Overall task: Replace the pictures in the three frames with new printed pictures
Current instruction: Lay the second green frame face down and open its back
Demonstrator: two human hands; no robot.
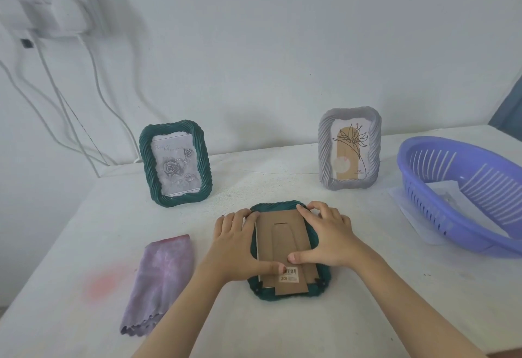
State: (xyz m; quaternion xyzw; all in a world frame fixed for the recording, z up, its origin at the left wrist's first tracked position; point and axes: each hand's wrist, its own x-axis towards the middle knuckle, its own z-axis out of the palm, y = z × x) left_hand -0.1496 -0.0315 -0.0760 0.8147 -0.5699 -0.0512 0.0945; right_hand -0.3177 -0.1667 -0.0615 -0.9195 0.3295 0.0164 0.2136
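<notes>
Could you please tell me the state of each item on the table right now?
Face-down green frame: lying flat, back up, cardboard backing on top.
Standing green frame: upright, rose print inside.
Grey frame: upright, flower drawing inside.
Cloth: folded, lying flat.
Basket: open side up, on white sheets.
Left hand: rests on frame's left edge, thumb pressing backing.
Right hand: touches backing's top, thumb pressing backing.

The white table (84,244) bears a face-down green frame (282,242). Behind that frame an upright green frame (175,163) stands to the left and a grey frame (349,148) to the right. A purple cloth (161,273) lies to its left, a purple basket (423,202) to its right.
</notes>
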